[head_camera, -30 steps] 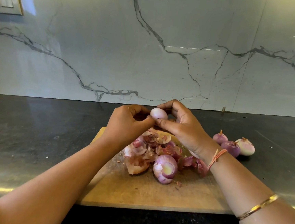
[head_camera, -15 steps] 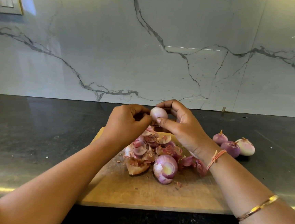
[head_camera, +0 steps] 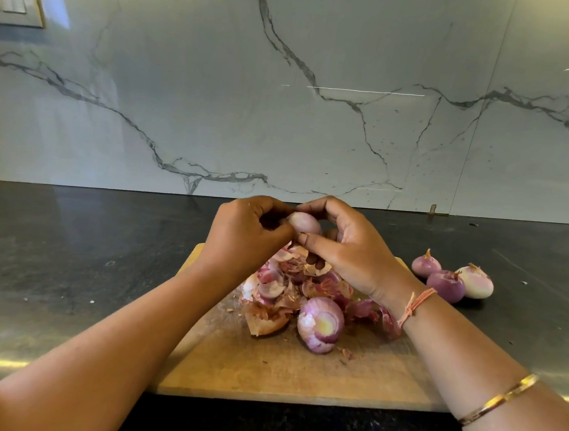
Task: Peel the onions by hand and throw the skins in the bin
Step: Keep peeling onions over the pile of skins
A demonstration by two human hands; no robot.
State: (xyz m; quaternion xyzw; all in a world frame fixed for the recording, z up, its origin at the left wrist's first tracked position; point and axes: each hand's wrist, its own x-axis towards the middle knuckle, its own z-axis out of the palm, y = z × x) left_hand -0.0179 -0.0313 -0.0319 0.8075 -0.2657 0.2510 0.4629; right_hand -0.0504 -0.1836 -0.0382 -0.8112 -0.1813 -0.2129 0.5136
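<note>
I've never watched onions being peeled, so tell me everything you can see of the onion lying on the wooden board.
The onion lies on its side on the wooden board, its trimmed pale-yellow end facing the camera. Purple-and-white flesh shows, mostly peeled. It rests against the heap of skins behind it.

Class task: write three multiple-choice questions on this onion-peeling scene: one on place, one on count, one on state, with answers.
1. Where does the pile of skins lie?
A. On the wooden board
B. In a bowl
C. On a shelf

2. How many onions sit on the dark counter right of the board?
A. One
B. Three
C. Six

3. How is the held onion?
A. Sliced
B. Lying untouched
C. Gripped by the left hand and right hand above the board

Answers: 1 A, the skins are heaped on the board; 2 B, three sit together; 3 C, both hands' fingers curl round it.
</note>
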